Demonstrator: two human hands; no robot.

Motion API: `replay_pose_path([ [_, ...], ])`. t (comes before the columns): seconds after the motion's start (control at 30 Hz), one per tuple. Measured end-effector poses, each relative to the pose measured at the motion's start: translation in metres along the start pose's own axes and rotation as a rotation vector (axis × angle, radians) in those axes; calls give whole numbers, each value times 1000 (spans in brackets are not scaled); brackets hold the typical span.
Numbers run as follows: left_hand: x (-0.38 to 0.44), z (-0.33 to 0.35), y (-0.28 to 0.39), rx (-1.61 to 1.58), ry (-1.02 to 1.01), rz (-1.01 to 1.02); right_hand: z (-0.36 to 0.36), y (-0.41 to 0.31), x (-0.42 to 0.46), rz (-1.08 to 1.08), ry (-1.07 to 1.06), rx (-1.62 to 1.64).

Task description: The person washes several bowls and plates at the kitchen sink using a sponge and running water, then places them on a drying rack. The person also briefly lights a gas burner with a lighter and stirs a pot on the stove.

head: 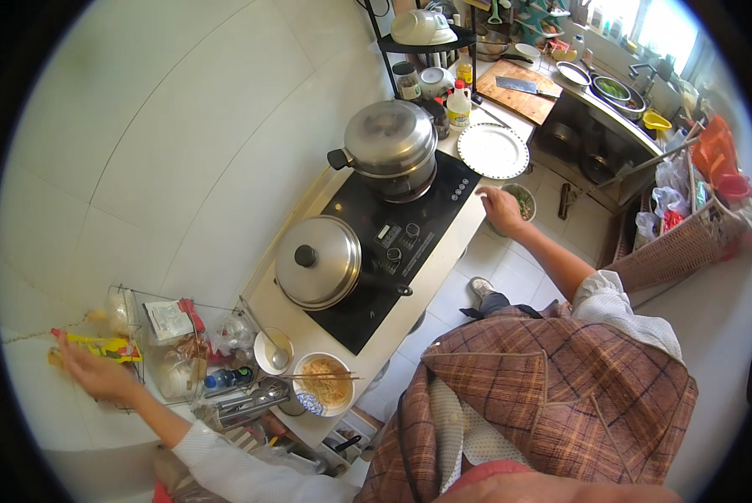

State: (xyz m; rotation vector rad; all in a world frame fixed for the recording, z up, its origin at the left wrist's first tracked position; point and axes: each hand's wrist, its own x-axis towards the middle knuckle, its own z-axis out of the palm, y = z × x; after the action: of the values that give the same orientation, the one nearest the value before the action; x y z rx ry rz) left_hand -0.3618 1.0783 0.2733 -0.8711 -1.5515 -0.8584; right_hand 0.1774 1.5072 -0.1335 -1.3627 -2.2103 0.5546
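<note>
At the far left my left hand [93, 372] reaches to a yellow plastic packet [102, 347] by the end of a wire rack; whether the fingers grip it cannot be told. My right hand [500, 207] is over the counter's front edge, right of the black cooktop [376, 251], its fingers slightly bent and holding nothing visible. A lidded steel pot [392, 151] stands on the cooktop's far burner, and a domed steel lid [318, 263] covers the vessel on the near one. A bowl of noodles [326, 386] with chopsticks across it sits beside a small bowl [269, 351] holding a spoon.
A white plate [493, 151] lies on the counter past the cooktop. Behind it a cleaver [519, 85] rests on a wooden cutting board [492, 94]. A black shelf [426, 43] holds bowls. A wicker basket [678, 248] with plastic bags stands at the right. A bin [522, 201] is beneath my right hand.
</note>
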Motion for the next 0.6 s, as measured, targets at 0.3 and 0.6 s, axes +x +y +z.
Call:
replay_pose_path([
  [0.3, -181, 223, 147, -385, -612, -381, 11, 49, 211, 5, 203, 370],
  [0.6, -340, 419, 265, -638, -1103, -1554, 23, 56, 318, 174, -172, 552],
])
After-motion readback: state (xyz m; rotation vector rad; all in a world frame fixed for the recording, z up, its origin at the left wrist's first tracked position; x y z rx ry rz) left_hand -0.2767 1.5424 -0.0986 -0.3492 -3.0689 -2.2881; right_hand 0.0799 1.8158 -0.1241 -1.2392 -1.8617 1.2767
